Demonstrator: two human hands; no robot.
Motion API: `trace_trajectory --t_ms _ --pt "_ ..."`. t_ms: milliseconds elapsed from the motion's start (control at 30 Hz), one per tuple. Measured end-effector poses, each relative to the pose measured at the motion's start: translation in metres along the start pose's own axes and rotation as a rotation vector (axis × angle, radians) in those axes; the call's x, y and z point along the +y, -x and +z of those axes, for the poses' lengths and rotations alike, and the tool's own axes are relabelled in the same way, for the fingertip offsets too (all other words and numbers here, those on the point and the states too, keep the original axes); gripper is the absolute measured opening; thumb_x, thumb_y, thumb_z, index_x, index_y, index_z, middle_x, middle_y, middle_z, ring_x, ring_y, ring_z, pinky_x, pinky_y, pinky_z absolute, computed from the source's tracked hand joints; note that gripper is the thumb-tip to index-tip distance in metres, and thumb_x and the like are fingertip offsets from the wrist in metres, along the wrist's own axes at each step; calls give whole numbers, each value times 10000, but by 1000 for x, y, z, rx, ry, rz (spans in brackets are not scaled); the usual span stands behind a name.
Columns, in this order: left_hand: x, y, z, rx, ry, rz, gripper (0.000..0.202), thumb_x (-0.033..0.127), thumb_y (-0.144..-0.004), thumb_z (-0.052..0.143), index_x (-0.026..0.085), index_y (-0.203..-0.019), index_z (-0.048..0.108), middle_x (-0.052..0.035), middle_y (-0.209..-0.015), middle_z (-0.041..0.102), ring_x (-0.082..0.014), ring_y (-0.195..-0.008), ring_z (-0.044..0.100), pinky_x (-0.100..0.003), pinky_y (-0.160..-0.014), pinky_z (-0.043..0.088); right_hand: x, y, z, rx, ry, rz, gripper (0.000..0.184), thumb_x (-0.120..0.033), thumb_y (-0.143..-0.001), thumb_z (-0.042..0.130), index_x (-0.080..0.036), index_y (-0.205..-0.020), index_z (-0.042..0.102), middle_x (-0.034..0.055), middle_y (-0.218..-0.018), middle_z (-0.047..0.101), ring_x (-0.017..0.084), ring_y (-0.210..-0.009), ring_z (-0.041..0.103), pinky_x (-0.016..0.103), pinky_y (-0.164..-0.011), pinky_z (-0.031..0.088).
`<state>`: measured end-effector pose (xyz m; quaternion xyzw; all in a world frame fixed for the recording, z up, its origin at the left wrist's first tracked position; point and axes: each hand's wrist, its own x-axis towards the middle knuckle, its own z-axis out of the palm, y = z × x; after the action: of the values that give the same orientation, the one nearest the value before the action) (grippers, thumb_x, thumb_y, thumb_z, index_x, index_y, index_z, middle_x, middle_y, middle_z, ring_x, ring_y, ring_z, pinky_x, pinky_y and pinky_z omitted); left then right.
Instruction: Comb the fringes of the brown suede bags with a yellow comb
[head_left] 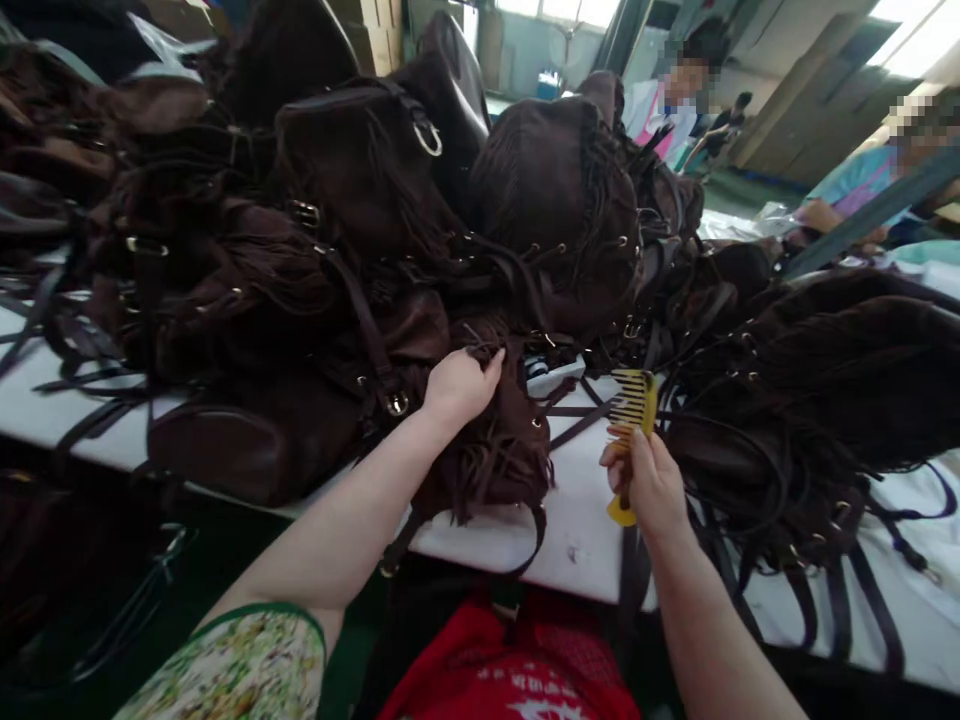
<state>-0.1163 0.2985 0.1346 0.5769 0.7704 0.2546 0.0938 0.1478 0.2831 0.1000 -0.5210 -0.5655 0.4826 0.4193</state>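
A yellow comb [636, 405] is gripped in my right hand [658, 485], its teeth pointing left, above the white table. My left hand [463, 385] rests on a dark brown fringed bag [517, 415], its fingers bent around part of the bag's upper side. Loose fringe strands hang down the front of this bag, and a strap loop [538, 545] droops over the table's front edge. The comb is apart from the bag. What lies under my left fingertips is partly hidden.
Dark brown bags [555, 180] with straps and metal rings are heaped behind; more bags [847, 370] lie to the right. The white tabletop [581, 530] shows between them. Two people [667, 110] are across the table, with another figure farther back. A slanted grey bar [874, 215] crosses the right side.
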Motion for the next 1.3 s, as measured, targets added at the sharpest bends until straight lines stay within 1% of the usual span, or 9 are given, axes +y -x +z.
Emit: trace_trajectory --t_ms 167,333,500,667,800,967,1033,1167,1300 --pt "-6 -19 21 67 -285 -23 589 519 -939 261 115 -914 689 -156 -894 708 -297 -885 664 -357 -774 483 24 -16 -8 -138 5 117 407 -561 -911 367 -185 -989 500 -16 -661 588 75 -399 451 199 -375 350" --pt "-6 -17 14 -43 -337 -57 573 517 -936 279 114 -903 684 -157 -862 706 -287 -845 668 -340 -735 482 2 -20 -10 -318 148 116 411 -522 -953 262 -193 -908 504 -14 -651 581 86 -415 452 217 -421 376" --pt "-1 -19 7 -167 -294 -85 498 456 -940 327 114 -925 688 -166 -915 706 -284 -895 657 -338 -762 471 -59 -11 30 -701 715 -227 379 -430 -975 299 -191 -906 584 52 -814 669 155 -757 622 254 -696 445" --pt "-5 -22 1 -247 -244 -83 480 440 -943 346 106 -956 691 -164 -939 705 -269 -911 654 -326 -780 471 -81 6 69 -1037 1146 -281 515 -529 -959 277 -170 -916 643 105 -868 707 196 -781 662 264 -683 438" --pt "-12 -25 1 -301 -205 -81 457 419 -951 340 125 -994 687 -147 -987 705 -255 -961 648 -310 -827 470 -71 42 33 -1313 1206 -234 588 -613 -918 297 -186 -864 698 109 -807 721 214 -750 675 268 -639 428" --pt "-15 -29 -7 -384 -176 -34 453 405 -957 335 123 -1027 682 -147 -1027 697 -252 -992 641 -312 -852 474 -94 68 -15 -1194 1348 -108 535 -540 -954 274 -186 -862 664 99 -769 709 209 -705 665 264 -601 394" --pt "-15 -29 -11 -418 -173 -12 438 395 -957 349 121 -1025 683 -149 -1036 695 -252 -992 641 -321 -864 472 -113 57 1 -1119 1347 -176 492 -482 -979 232 -182 -939 620 90 -797 697 202 -718 657 266 -610 390" --pt "-9 -20 -15 -485 -182 0 418 393 -959 371 117 -996 683 -148 -1040 687 -240 -991 637 -331 -867 480 -134 25 78 -1124 1231 -436 375 -399 -995 250 -192 -1064 554 86 -962 649 192 -853 630 260 -673 409" --pt "7 -12 -34 -476 -264 -7 312 383 -938 471 128 -1030 627 -89 -1036 659 -192 -940 630 -388 -845 513 -134 16 134 -1141 1172 -443 334 -358 -987 321 -169 -1100 572 130 -1058 614 213 -995 586 295 -795 441"
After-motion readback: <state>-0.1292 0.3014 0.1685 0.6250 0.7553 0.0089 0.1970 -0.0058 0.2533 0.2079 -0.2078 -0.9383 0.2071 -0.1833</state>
